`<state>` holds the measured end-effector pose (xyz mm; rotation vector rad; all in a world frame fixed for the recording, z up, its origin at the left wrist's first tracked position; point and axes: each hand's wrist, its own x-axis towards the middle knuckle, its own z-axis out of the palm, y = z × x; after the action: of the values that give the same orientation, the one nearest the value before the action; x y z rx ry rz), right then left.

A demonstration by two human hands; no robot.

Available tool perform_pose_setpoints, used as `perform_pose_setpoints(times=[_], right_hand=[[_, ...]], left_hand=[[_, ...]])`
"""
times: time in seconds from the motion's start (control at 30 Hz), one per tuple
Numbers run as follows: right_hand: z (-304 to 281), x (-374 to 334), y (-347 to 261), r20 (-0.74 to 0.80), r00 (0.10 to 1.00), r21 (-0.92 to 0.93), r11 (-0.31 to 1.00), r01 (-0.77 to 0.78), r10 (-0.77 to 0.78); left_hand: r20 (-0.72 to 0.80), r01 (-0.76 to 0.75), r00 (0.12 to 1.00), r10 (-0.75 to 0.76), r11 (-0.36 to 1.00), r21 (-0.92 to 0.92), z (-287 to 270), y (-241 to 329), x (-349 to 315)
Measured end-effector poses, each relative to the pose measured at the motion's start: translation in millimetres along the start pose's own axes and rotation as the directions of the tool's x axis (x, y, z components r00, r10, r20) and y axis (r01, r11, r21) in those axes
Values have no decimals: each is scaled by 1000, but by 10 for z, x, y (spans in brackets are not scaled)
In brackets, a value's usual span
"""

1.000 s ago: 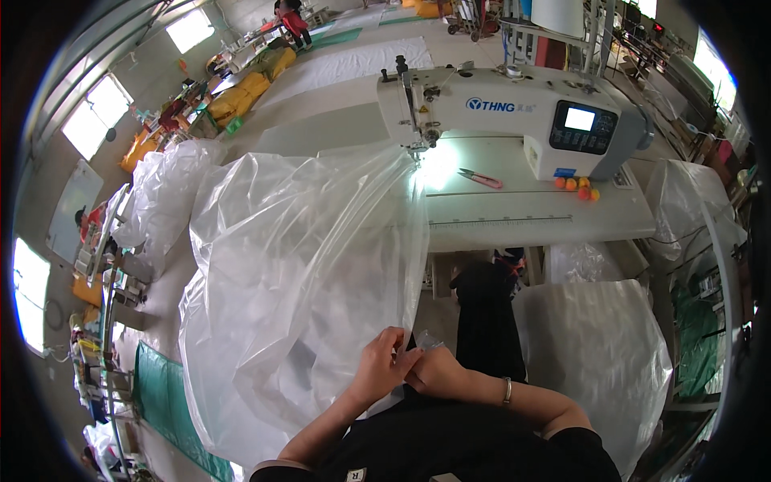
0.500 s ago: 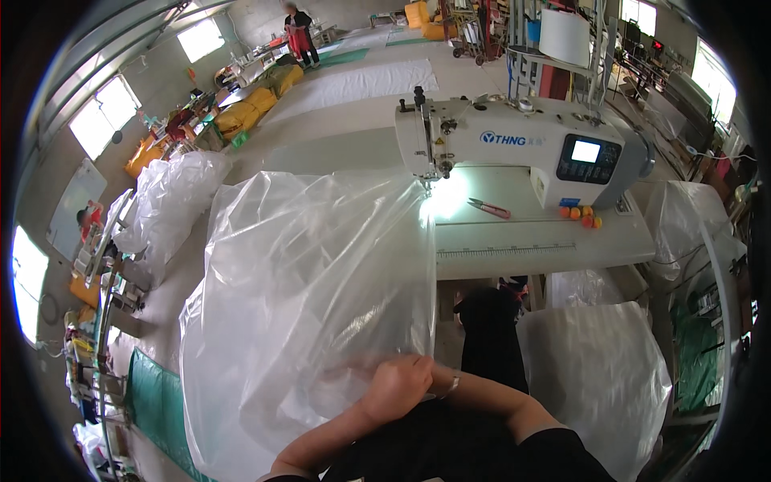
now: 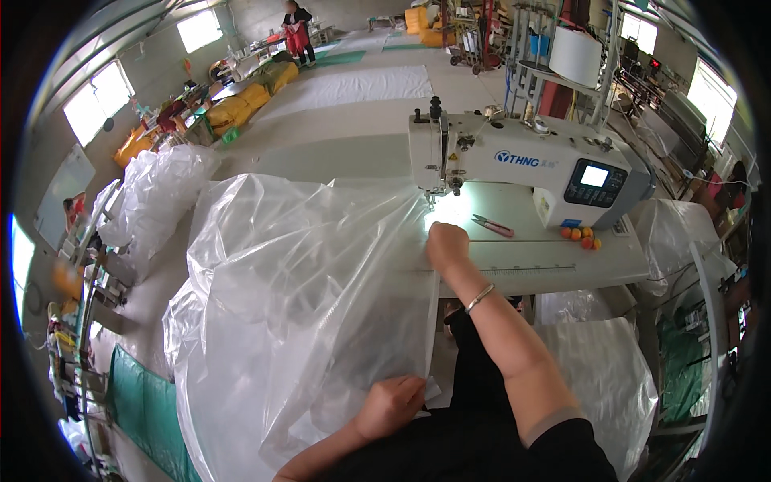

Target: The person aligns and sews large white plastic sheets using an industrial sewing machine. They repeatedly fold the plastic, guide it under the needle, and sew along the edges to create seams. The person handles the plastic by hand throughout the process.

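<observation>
Near the body, the left grip (image 3: 392, 406) is clenched on the edge of the translucent plastic sheet (image 3: 297, 313), which spreads up to the sewing machine (image 3: 506, 153). Farther off, the right grip (image 3: 447, 245) curls at the sheet's right edge; whether it grasps plastic cannot be told. Beyond, snips (image 3: 493, 226) lie on the desk (image 3: 598, 271).

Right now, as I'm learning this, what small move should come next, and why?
Probably draw the plastic sheet straighter: folds fan from the needle end of the sewing machine, the right hand is close by, and the left hand grips the near edge.
</observation>
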<state>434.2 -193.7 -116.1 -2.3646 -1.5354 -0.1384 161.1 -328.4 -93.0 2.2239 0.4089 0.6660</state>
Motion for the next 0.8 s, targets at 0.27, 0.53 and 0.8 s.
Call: perform_pose_setpoints(times=[0.27, 0.53, 0.8], right_hand=[[-267, -986, -284, 118, 993, 30, 999, -26, 22], [-93, -1251, -191, -39, 998, 163, 986, 45, -39], [-77, -683, -71, -3, 998, 112, 992, 62, -62]], left_hand=[[-20, 197, 979, -204, 963, -186, 111, -211, 12], [-77, 109, 990, -115, 991, -72, 132, -306, 255], [-409, 61, 908, 89, 939, 339, 205, -627, -393]])
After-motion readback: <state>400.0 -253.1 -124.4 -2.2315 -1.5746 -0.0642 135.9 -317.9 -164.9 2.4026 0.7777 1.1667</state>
